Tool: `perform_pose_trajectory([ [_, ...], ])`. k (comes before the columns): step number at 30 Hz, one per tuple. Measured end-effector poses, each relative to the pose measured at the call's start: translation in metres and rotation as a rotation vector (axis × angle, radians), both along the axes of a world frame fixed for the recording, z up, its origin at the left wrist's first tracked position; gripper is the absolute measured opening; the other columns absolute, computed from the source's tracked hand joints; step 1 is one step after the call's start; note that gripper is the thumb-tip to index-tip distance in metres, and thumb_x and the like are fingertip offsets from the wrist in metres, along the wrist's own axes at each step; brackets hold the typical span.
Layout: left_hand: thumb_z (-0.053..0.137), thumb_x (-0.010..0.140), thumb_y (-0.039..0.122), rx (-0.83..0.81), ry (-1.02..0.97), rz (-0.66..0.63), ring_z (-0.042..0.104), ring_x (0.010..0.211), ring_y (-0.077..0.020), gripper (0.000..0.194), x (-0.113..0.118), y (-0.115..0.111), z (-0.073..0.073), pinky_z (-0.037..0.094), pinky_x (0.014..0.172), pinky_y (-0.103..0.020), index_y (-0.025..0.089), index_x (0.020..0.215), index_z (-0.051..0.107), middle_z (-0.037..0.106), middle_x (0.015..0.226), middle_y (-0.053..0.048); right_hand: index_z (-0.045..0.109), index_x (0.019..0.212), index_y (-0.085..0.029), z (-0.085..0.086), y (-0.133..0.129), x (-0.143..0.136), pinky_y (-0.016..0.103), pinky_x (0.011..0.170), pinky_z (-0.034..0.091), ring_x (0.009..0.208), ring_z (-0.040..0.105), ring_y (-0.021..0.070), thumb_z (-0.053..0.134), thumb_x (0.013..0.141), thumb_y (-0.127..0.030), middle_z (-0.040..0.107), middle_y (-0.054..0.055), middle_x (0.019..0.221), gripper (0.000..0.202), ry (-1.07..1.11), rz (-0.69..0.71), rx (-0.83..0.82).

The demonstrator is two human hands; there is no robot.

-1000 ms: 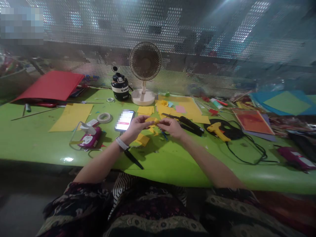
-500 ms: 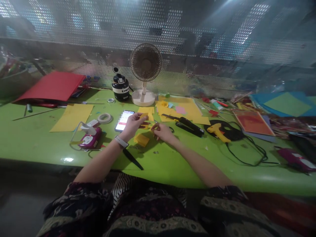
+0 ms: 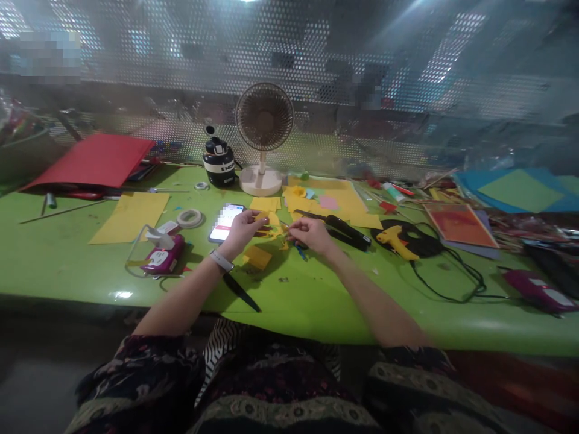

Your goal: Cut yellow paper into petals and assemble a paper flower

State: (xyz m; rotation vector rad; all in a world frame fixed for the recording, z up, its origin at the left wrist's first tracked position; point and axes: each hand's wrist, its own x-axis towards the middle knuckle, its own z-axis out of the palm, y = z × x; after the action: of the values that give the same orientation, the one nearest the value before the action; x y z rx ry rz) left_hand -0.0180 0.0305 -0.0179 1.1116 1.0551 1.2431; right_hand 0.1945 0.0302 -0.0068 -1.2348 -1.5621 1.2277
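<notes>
we see a green table across the whole view, a red folder at far left, a fan at the back, and a yellow sheet lying flat on the left side. bottle stands just beside the fan. our left hand is over the table near the phone, thumb and fingers clamped on yellow paper. our right hand faces it, fingertips drawn close together at the right side of the thin yellow strips; we can't tell if they close on them. black tool lies just right of that hand, yellow glue gun further right, tape roll left of the phone. smaller stuff: folded yellow piece on the table below the hands, small blue thing just under the right hand. we judge the step in hand to be fine two-handed work on the paper, held between the hands. we'd say the next move calls for a steady left hold and a light right pinch, as thin strips could bend or tear.
</notes>
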Motion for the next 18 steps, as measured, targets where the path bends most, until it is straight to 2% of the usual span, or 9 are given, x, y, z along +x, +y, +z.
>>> perform_pose_trajectory([
  [5,0.086,0.067,0.035,-0.036,0.008,0.000,0.073,0.071,-0.0185,0.038,0.003,-0.001,0.001,0.058,0.065,-0.028,0.011,0.089,0.065,0.073,0.080,-0.007,0.066,0.075,-0.016,0.005,-0.012,-0.005,0.026,0.059,0.056,0.062,0.070,0.0157,0.077,0.072,-0.038,0.072,0.005,0.070,0.025,-0.015,-0.022,0.151],
  [9,0.088,0.063,0.036,-0.066,-0.051,-0.068,0.071,0.071,-0.0155,0.041,0.015,-0.009,-0.001,0.058,0.071,-0.030,0.011,0.086,0.066,0.073,0.079,-0.006,0.066,0.077,-0.018,0.012,-0.025,-0.013,0.030,0.063,0.057,0.065,0.069,0.0169,0.074,0.076,-0.047,0.073,0.005,0.073,0.029,-0.014,-0.019,0.288],
  [13,0.089,0.060,0.041,-0.052,-0.149,-0.143,0.070,0.075,-0.0138,0.043,0.023,-0.018,-0.002,0.057,0.079,-0.031,0.012,0.086,0.069,0.074,0.086,-0.005,0.067,0.079,-0.020,0.008,-0.027,-0.016,0.031,0.065,0.056,0.066,0.067,0.0175,0.068,0.081,-0.042,0.073,0.004,0.075,0.023,-0.133,-0.058,0.377],
  [18,0.087,0.065,0.035,-0.099,-0.160,-0.222,0.072,0.087,-0.0182,0.038,0.022,-0.021,0.001,0.056,0.082,-0.032,0.013,0.093,0.071,0.075,0.096,-0.009,0.067,0.080,-0.020,0.005,-0.024,-0.011,0.030,0.064,0.052,0.064,0.065,0.0168,0.064,0.085,-0.032,0.072,0.004,0.075,0.013,-0.290,-0.047,0.464],
])
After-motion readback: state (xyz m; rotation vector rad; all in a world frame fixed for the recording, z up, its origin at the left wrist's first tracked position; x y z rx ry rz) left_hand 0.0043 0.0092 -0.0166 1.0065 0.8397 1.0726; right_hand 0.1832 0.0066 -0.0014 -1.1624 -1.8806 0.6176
